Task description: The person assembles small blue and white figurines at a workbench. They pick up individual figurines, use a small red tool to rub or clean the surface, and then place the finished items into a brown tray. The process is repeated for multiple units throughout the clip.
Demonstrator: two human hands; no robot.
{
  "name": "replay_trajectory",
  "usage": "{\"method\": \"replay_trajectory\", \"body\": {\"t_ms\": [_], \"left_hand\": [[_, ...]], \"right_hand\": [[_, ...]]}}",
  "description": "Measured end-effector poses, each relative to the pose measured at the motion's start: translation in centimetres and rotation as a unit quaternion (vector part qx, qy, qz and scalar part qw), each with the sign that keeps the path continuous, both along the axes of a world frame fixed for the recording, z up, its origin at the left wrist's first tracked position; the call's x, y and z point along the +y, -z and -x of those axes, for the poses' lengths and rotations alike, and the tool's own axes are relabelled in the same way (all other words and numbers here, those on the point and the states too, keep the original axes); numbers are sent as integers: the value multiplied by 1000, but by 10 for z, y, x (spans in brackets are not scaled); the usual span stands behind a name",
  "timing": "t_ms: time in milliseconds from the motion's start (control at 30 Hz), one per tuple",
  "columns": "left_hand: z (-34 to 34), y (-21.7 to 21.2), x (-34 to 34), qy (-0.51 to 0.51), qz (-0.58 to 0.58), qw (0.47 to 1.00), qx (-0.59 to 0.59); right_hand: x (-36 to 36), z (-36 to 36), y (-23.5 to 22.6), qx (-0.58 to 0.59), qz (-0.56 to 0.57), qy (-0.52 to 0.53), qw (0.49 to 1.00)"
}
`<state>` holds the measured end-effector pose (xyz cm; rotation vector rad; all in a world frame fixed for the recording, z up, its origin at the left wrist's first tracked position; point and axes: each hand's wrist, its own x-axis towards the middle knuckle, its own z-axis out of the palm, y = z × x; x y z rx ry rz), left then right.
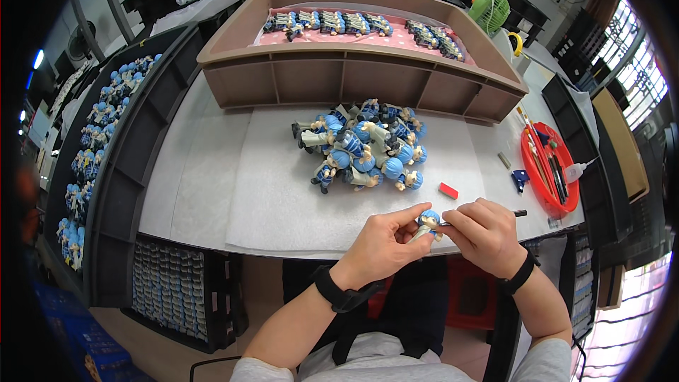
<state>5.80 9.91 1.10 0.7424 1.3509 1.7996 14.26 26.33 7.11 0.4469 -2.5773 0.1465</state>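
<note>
White surface point(212, 191) carries a brown tray point(368, 74) at the back with rows of figurines on pink lining; in front of it, a pile point(364, 152) of blue-haired figurines. Red dish point(548, 166) of tools at right, red block point(448, 190) near the hands. Left hand point(382, 244) fingers grip one figurine point(427, 223) at the near edge; right hand point(484, 233) fingers pinch a thin dark tool point(520, 213) at its head
</note>
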Motion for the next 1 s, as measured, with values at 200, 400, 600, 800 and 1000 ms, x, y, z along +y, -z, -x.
{"method": "replay_trajectory", "body": {"t_ms": [200,400,600,800,1000], "left_hand": [[-1,1,0,-6,4,1000,3],[0,2,1,-13,-4,1000,-2],[1,1,0,-5,-13,1000,-13],[4,4,-1,-1,-42,997,-58],[-2,0,-4,-48,-73,993,-74]], "right_hand": [[2,4,-4,-7,20,15,1000],[28,28,-7,-43,95,123,987],[84,59,5,-221,45,208,952],[67,53,-5,-97,159,148,971],[24,10,13,-125,473,103,866]]}}
